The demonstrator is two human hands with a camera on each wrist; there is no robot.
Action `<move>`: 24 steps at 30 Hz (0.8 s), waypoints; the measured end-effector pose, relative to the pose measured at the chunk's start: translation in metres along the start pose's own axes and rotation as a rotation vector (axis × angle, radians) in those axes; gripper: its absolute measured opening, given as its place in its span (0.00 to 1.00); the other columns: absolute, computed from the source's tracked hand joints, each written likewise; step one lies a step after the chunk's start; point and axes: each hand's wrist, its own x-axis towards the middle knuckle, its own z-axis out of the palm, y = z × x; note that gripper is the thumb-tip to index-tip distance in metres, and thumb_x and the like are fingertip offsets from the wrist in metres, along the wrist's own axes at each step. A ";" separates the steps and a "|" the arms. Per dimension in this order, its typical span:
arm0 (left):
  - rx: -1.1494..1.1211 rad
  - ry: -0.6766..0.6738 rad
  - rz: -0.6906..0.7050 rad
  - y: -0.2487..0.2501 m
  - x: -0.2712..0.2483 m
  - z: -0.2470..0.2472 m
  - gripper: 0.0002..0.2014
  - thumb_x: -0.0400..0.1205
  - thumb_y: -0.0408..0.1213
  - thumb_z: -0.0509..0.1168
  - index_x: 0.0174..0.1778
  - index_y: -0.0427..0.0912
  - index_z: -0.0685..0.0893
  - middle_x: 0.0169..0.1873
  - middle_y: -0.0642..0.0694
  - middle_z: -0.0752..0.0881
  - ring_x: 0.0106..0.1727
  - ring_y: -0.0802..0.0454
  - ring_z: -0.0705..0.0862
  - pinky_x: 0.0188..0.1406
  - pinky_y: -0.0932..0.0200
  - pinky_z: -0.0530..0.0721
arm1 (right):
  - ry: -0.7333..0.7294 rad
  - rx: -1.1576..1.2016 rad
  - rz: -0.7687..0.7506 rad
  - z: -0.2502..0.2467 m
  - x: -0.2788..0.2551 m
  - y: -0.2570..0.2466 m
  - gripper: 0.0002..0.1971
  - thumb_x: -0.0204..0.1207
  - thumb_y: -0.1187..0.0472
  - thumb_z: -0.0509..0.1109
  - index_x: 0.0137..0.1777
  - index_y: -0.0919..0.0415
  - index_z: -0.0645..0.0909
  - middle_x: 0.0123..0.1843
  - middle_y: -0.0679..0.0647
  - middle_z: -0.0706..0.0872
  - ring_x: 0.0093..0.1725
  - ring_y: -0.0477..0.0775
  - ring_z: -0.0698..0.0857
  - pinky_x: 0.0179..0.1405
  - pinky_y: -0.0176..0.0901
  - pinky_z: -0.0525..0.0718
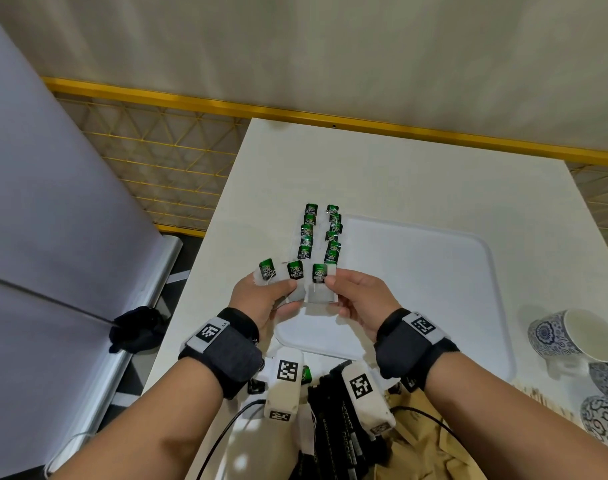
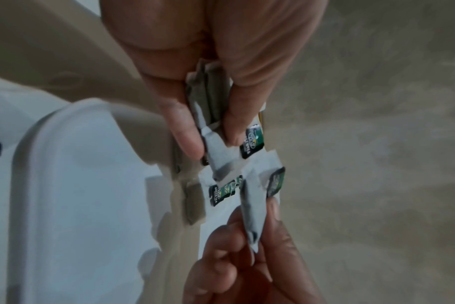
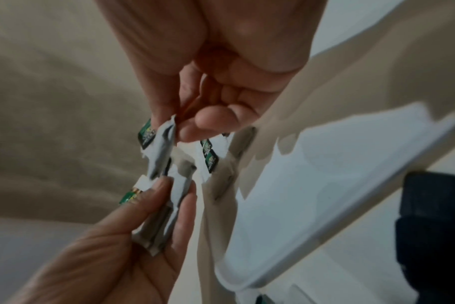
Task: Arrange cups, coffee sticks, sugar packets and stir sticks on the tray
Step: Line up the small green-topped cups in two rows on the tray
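— While you hold those tea bags above the tray's near-left corner, which step is this?

— Sorting packets, I'd judge. Your left hand has its fingers and thumb curled round a small fan of bags; your right hand pinches one bag by its edge, apparently drawing it off the fan.

— Where do they go?

— Two rows already lie along the tray's left edge, so the next move probably calls for separating that single bag cleanly and laying it at the near end of a row, tag up.

— And the rest?

— Cups wait at the table's right edge, off the tray; dark sticks lie near the table's front edge.
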 end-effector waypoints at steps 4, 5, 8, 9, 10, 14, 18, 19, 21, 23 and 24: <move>-0.022 -0.038 0.035 0.000 -0.003 0.004 0.12 0.73 0.19 0.70 0.51 0.34 0.87 0.43 0.35 0.91 0.37 0.44 0.91 0.30 0.57 0.88 | -0.077 -0.080 -0.016 0.007 -0.005 0.000 0.09 0.75 0.65 0.73 0.54 0.56 0.84 0.32 0.52 0.82 0.23 0.43 0.73 0.21 0.31 0.74; -0.029 -0.039 0.036 -0.001 -0.003 0.006 0.12 0.73 0.19 0.70 0.51 0.34 0.87 0.43 0.35 0.91 0.37 0.44 0.91 0.30 0.57 0.88 | -0.072 -0.119 -0.026 0.008 -0.004 0.000 0.10 0.75 0.65 0.73 0.55 0.55 0.83 0.32 0.52 0.81 0.22 0.42 0.73 0.22 0.32 0.74; -0.050 -0.062 0.047 -0.002 -0.005 0.009 0.12 0.75 0.19 0.68 0.52 0.33 0.87 0.42 0.35 0.91 0.37 0.44 0.91 0.30 0.57 0.87 | -0.067 -0.174 -0.022 0.010 -0.004 -0.001 0.11 0.75 0.65 0.73 0.52 0.50 0.81 0.27 0.49 0.81 0.22 0.42 0.73 0.24 0.34 0.72; -0.059 -0.067 0.047 -0.002 -0.005 0.009 0.11 0.75 0.18 0.68 0.52 0.32 0.86 0.41 0.35 0.91 0.36 0.44 0.91 0.30 0.58 0.87 | -0.068 -0.179 -0.020 0.010 -0.004 -0.001 0.09 0.75 0.65 0.73 0.48 0.50 0.81 0.25 0.48 0.81 0.23 0.44 0.73 0.24 0.35 0.71; -0.066 -0.072 0.050 -0.001 -0.006 0.010 0.11 0.75 0.18 0.68 0.52 0.31 0.86 0.40 0.36 0.91 0.35 0.44 0.91 0.29 0.58 0.87 | -0.066 -0.184 -0.023 0.010 -0.005 -0.001 0.09 0.76 0.65 0.73 0.43 0.49 0.82 0.24 0.48 0.80 0.24 0.45 0.72 0.25 0.36 0.70; -0.079 -0.068 0.027 -0.001 -0.005 0.010 0.11 0.78 0.23 0.66 0.56 0.31 0.85 0.43 0.34 0.91 0.39 0.43 0.91 0.31 0.55 0.87 | -0.028 -0.241 -0.053 0.009 -0.006 -0.001 0.10 0.75 0.63 0.74 0.35 0.50 0.83 0.27 0.54 0.77 0.26 0.50 0.71 0.26 0.38 0.71; -0.078 -0.082 0.018 0.000 -0.008 0.011 0.11 0.79 0.26 0.68 0.56 0.31 0.84 0.43 0.35 0.91 0.40 0.44 0.91 0.32 0.58 0.87 | 0.009 -0.299 -0.061 0.007 -0.001 0.003 0.05 0.76 0.59 0.74 0.39 0.53 0.84 0.31 0.56 0.82 0.24 0.46 0.77 0.25 0.35 0.75; -0.055 -0.082 0.030 0.000 -0.008 0.011 0.12 0.77 0.22 0.68 0.56 0.30 0.84 0.41 0.35 0.91 0.38 0.45 0.91 0.32 0.59 0.87 | 0.015 -0.311 -0.064 0.007 -0.001 0.004 0.05 0.76 0.58 0.74 0.39 0.54 0.86 0.31 0.56 0.82 0.24 0.46 0.78 0.25 0.35 0.76; 0.002 -0.060 0.031 -0.003 -0.007 0.010 0.15 0.75 0.14 0.65 0.56 0.29 0.83 0.40 0.35 0.91 0.36 0.45 0.91 0.30 0.60 0.87 | 0.021 -0.336 -0.070 0.005 -0.001 0.005 0.07 0.75 0.56 0.74 0.41 0.59 0.88 0.30 0.55 0.81 0.26 0.48 0.76 0.27 0.36 0.75; 0.043 -0.057 0.027 -0.006 -0.006 0.010 0.17 0.75 0.13 0.63 0.57 0.30 0.83 0.43 0.36 0.90 0.39 0.45 0.91 0.31 0.59 0.87 | 0.031 -0.355 -0.080 0.003 -0.002 0.006 0.10 0.74 0.56 0.75 0.43 0.65 0.88 0.29 0.54 0.80 0.28 0.49 0.75 0.29 0.37 0.75; 0.055 -0.065 0.028 -0.007 -0.006 0.011 0.17 0.75 0.13 0.63 0.57 0.31 0.83 0.43 0.36 0.91 0.40 0.45 0.91 0.32 0.59 0.87 | 0.034 -0.362 -0.076 0.002 -0.003 0.007 0.11 0.74 0.57 0.75 0.43 0.66 0.88 0.28 0.54 0.79 0.29 0.50 0.75 0.28 0.37 0.75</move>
